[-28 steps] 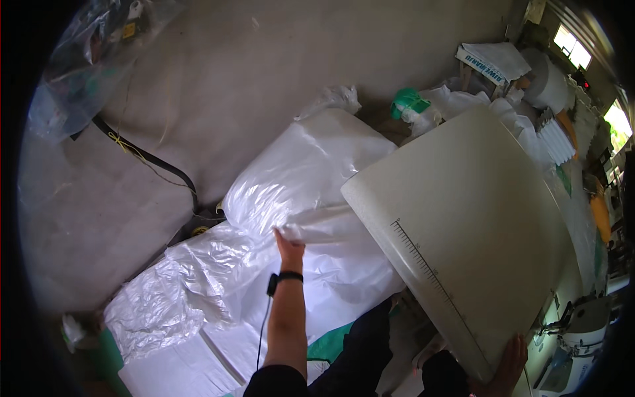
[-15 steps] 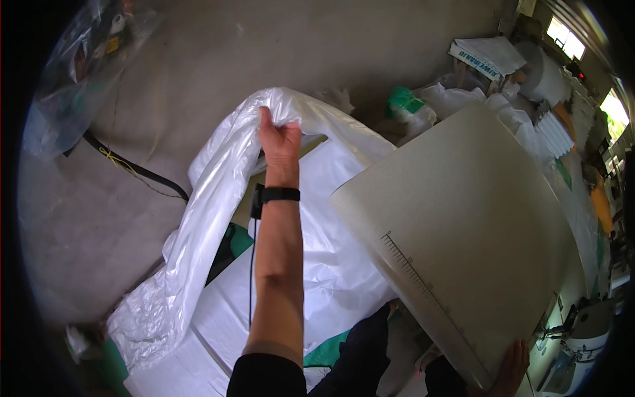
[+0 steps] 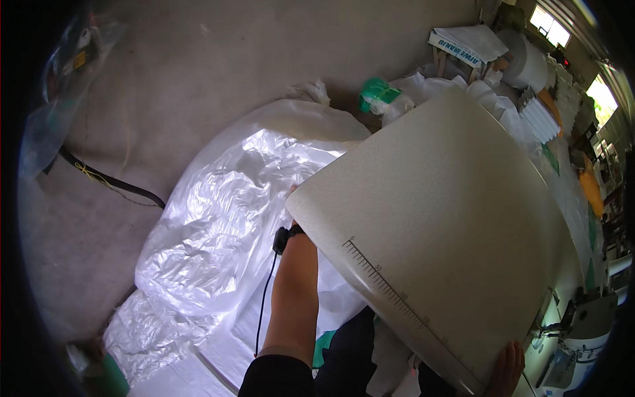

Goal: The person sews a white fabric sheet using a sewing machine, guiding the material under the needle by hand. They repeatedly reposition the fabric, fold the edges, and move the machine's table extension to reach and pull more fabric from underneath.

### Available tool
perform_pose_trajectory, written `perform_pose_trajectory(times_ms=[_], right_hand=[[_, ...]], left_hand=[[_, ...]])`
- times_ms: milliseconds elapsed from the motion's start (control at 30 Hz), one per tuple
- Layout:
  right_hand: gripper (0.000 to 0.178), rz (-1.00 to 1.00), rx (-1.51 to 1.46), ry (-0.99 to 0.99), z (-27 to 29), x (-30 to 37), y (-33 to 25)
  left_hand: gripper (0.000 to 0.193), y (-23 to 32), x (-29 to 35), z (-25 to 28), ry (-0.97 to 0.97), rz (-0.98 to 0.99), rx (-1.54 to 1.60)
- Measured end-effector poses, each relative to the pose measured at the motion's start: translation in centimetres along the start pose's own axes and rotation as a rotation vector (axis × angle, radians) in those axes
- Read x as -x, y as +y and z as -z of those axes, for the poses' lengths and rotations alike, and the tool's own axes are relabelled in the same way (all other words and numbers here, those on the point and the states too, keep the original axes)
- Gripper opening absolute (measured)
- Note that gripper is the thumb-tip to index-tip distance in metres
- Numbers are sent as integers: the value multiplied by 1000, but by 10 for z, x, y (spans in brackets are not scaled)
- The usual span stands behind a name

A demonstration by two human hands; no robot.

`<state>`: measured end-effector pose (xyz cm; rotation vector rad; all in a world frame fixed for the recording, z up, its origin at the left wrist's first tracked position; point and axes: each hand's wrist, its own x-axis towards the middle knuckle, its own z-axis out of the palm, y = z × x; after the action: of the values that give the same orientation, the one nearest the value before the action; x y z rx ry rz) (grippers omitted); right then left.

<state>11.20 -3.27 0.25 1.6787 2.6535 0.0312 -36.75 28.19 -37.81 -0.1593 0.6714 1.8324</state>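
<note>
so the main thing here is a big heap of white plastic sheeting (image 3: pixel 218 212), sitting left of a pale beige tabletop (image 3: pixel 443 218) and partly tucked behind its far-left corner. it's thin, shiny stuff, cloudy rather than clear, puffed out round on the far side and crinkled all over the middle, with really bright glare on the wrinkles. the near-left end is bunched up tighter, and next to that there's a smoother, flat white layer (image 3: pixel 172 374) on the near side.

left hand (image 3: pixel 292 190) is mostly blocked by the tabletop corner. you only get a bit of skin poking out against the plastic, plus the wrist with its black band (image 3: pixel 282 239) and a thin black cable (image 3: pixel 266 291). can't tell if it's gripping the sheet or just touching it.

right hand (image 3: pixel 509 367) is at the near-right end of the tabletop, fingers out straight and together against the edge. it's dim and the near part is cut off, thumb not visible, so no idea if it's hooked on or only resting.

the tabletop has a dark ruler scale (image 3: pixel 387 281) along its left edge, with the near marks fading out. the sewing machine (image 3: pixel 585 324) on the right is dark and squashed by the lens.
</note>
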Motion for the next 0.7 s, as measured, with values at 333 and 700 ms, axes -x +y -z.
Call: perform_pose_trajectory(times_ms=[333, 700], right_hand=[[96, 41, 22, 10, -3, -4, -4], [97, 26, 52, 20, -4, -5, -4]], left_hand=[[54, 0, -4, -55, -224, -12, 7], [65, -37, 120, 41, 52, -112, 419]])
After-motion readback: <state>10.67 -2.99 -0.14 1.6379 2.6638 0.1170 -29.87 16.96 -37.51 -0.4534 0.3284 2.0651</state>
